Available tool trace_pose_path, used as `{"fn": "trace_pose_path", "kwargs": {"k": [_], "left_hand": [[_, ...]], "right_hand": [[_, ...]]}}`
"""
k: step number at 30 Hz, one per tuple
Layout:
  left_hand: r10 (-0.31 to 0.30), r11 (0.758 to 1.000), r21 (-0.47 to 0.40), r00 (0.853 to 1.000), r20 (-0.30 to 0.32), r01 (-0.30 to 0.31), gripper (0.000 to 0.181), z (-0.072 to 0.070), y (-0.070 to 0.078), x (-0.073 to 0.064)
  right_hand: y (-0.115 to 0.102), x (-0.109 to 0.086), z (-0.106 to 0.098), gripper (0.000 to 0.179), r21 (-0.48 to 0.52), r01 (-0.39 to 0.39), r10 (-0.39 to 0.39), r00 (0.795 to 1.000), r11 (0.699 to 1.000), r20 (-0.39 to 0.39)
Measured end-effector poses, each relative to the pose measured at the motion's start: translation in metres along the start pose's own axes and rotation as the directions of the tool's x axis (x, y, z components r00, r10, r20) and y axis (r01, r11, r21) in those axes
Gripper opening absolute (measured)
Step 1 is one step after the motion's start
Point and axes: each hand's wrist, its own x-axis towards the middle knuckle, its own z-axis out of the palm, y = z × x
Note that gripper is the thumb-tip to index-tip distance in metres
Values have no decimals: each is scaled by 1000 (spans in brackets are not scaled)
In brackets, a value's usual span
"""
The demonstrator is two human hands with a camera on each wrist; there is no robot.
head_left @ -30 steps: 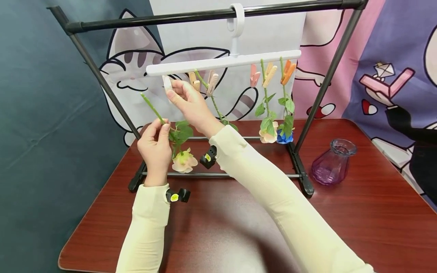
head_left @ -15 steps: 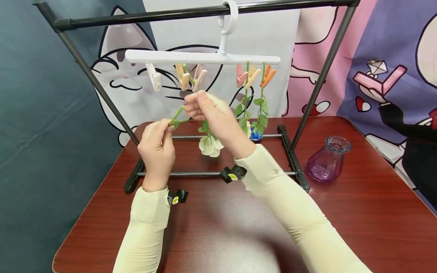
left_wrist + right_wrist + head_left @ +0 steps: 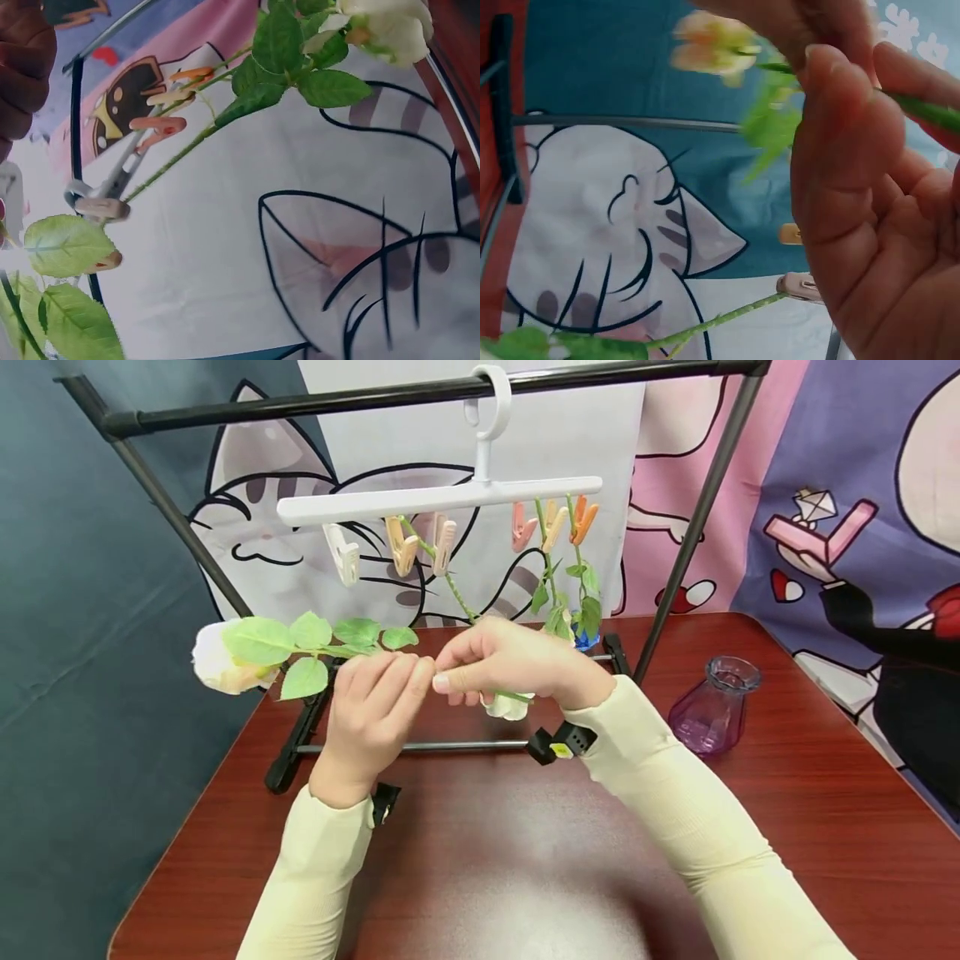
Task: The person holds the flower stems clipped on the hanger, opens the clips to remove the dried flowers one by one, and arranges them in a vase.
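Observation:
An artificial rose [image 3: 232, 660] with a pale cream-pink bloom lies sideways between my two hands, bloom to the left. My left hand [image 3: 375, 718] grips its stem, just right of the green leaves [image 3: 303, 647]. My right hand [image 3: 517, 664] pinches the same stem, its fingertips meeting the left fingers. The green stem end [image 3: 513, 696] pokes out beneath the right hand. In the right wrist view the stem [image 3: 922, 112] runs between right thumb and fingers. Behind the hands, a white rose [image 3: 508, 706] hangs head down, partly hidden by the right hand.
A white hanger [image 3: 438, 500] hangs from a black rack bar [image 3: 360, 403]. It carries a white clothespin [image 3: 342, 554], a yellow-orange clothespin [image 3: 402, 547] and several others, some holding flowers. A purple glass vase [image 3: 708, 710] stands at right on the brown table [image 3: 480, 860].
My right hand came away from the white clothespin, down and right to the stem. My left hand turned the hanging rose sideways, bloom now left. The hanger swung, then tilted back.

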Motion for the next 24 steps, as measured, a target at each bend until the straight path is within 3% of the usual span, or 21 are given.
{"fn": "trace_pose_path", "kwargs": {"k": [4,7,11,18,24], "left_hand": [[111,993,36,993,44,-113,12,-6,3,2],[173,984,40,983,66,-176,13,-8,5,3],[254,966,23,963,92,-257,12,-9,7,6],[362,931,-2,920,148,-366,10,-4,13,5],[411,904,82,905,112,-420,11,3,21,6]], "right_hand": [[6,-6,8,11,-150,56,-66,996,987,-65],[11,-14,16,10,-240,102,-145,974,965,-171],[18,-25,28,6,-317,161,-259,918,935,-300],[30,-39,43,9,-478,180,-389,837,860,-385],[39,-53,53,6,-650,118,-497,749,751,-438]]}}
